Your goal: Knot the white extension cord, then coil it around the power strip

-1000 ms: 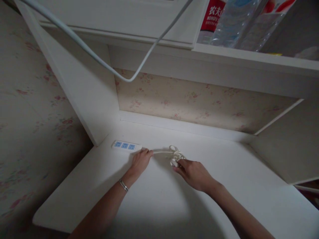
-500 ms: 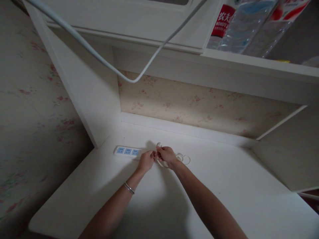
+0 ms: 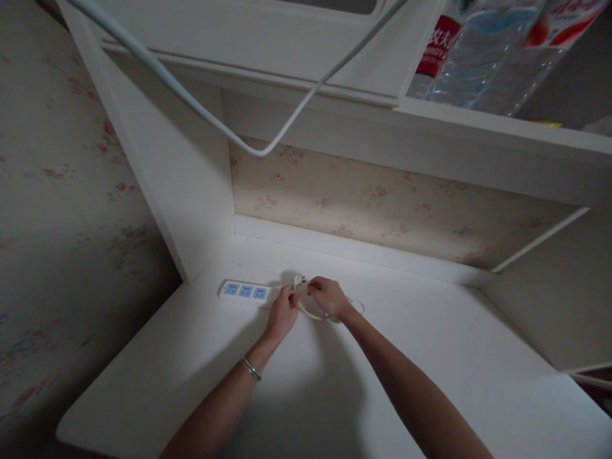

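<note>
A white power strip (image 3: 245,291) with blue socket faces lies on the white desktop, to the left of my hands. My left hand (image 3: 283,312) is closed on the white power cord (image 3: 312,315), its fingertips just below the plug (image 3: 299,280). The plug's metal prongs point right, toward my other hand. My right hand (image 3: 331,297) is pinched closed close beside the plug; what lies between its fingertips is too small to make out. Loops of the cord rest on the desktop under and behind my right wrist.
A thick pale cable (image 3: 261,153) hangs in a bend across the upper view. Overhead is a white cabinet (image 3: 268,44), with plastic bottles (image 3: 482,57) on its shelf at right. A side panel (image 3: 176,172) bounds the desktop (image 3: 430,357) at left.
My right hand has moved slightly right, off the plug, so the plug and its prongs now show. My left hand stays near the same spot, turned more upright. The camera view shifted slightly.
</note>
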Tool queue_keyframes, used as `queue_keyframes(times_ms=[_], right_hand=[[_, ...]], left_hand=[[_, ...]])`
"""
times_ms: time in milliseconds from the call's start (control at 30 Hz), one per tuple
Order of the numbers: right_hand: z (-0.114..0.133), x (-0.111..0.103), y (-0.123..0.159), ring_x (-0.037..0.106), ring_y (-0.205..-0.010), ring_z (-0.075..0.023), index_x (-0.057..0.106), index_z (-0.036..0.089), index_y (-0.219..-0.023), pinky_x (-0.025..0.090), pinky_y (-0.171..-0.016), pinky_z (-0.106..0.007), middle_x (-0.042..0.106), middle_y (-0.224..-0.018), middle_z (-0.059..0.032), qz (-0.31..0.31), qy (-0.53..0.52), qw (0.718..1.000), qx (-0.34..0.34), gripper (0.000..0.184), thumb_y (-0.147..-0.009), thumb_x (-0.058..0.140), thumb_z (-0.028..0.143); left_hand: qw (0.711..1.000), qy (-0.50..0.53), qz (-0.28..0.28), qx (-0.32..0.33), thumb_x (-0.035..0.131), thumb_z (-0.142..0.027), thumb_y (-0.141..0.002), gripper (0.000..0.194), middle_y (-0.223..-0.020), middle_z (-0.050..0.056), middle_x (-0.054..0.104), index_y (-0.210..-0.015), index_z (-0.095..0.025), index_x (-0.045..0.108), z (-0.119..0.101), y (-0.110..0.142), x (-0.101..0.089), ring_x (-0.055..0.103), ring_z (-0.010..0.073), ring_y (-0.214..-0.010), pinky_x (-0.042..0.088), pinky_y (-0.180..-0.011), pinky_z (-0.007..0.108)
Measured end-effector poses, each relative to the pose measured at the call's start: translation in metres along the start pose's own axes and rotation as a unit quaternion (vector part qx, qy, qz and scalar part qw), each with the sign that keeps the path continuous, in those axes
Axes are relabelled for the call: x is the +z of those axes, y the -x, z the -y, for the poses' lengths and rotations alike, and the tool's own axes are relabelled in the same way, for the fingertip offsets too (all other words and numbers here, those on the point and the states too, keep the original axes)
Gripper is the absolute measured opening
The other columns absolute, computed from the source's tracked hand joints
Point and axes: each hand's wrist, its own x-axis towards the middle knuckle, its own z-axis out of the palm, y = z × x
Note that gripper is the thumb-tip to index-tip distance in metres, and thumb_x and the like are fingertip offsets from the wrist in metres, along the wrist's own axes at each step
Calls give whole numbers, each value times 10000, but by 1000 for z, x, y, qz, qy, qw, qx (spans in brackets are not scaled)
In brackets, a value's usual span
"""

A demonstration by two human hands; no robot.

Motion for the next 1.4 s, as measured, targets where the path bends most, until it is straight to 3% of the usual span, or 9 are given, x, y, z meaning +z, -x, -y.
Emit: queue_keyframes(times_ms=[100, 200, 333, 433, 633, 800, 967, 1200, 1400], right_hand=[[-7, -10, 10, 578, -1020, -262, 691, 155, -858, 378, -897, -378, 691, -1001, -146, 9, 117, 992, -40, 227, -845, 475, 225], [-10, -7, 19, 517, -1091, -269, 688, 188, -834, 317, -953, -406, 692, -1010, -113, 28, 197, 976, -87, 144, -802, 554, 231], [-7, 3, 26, 466, -1121, -277, 650, 173, -1017, 297, -948, -440, 657, -1113, -130, 5, 252, 962, -108, 228, -861, 488, 212], [-5, 7, 25, 447, -1139, -272, 593, 170, -1148, 320, -928, -421, 608, -1218, -135, -30, 282, 951, -121, 299, -886, 450, 187], [-14, 6, 12, 504, -1098, -215, 628, 165, -1075, 349, -970, -335, 644, -1113, -103, -45, 234, 953, -189, 260, -891, 445, 150], [-23, 11, 0, 534, -1134, -206, 579, 149, -1180, 333, -1038, -334, 623, -1185, -108, -8, 128, 959, -253, 352, -837, 568, 223], [-17, 11, 1, 572, -1087, -224, 567, 190, -1234, 410, -940, -325, 613, -1205, -90, 20, 44, 982, -180, 531, -745, 677, 367], [0, 2, 5, 622, -841, -185, 700, 206, -978, 436, -755, -277, 699, -934, -41, 52, -49, 991, -111, 284, -830, 580, 416], [-10, -7, -5, 593, -711, -158, 718, 180, -863, 447, -669, -259, 686, -781, -26, -15, -211, 977, 15, 260, -719, 667, 391]], left_hand=[[999, -31, -19, -12, 433, -225, -914, 270, -871, 81, 699, -1163, -158, 513, -1, -2, 4, 663, 172, -764, 467, -676, 254], [997, -66, -29, -13, 393, -202, -926, 302, -982, 126, 693, -1205, -141, 490, -4, -2, 7, 668, 194, -872, 474, -737, 274], [993, -117, -14, 16, 369, -166, -925, 333, -1160, 154, 649, -1218, -130, 524, -7, 1, 6, 606, 208, -1084, 436, -917, 306], [989, -146, 9, 38, 353, -153, -921, 337, -1159, 157, 649, -1177, -116, 569, -11, 3, 3, 595, 214, -1098, 417, -949, 320], [983, -170, 34, 63, 430, -378, -923, 309, -979, 127, 689, -962, -158, 644, -19, 6, -5, 632, 232, -931, 441, -831, 326], [984, -169, 23, 57, 396, -316, -937, 309, -903, 116, 689, -862, -155, 648, -15, 4, -5, 631, 217, -862, 419, -788, 313], [990, -136, 5, 37, 315, -296, -970, 359, -876, 90, 682, -885, -147, 630, -4, -4, 1, 619, 184, -807, 413, -726, 290], [993, -88, 28, 68, 295, -336, -981, 384, -817, 51, 678, -866, -158, 615, -2, -2, -6, 617, 156, -751, 425, -670, 256], [988, -106, 34, 108, 236, -318, -995, 371, -911, 66, 659, -1008, -173, 578, -4, 12, -15, 611, 159, -842, 441, -777, 271]])
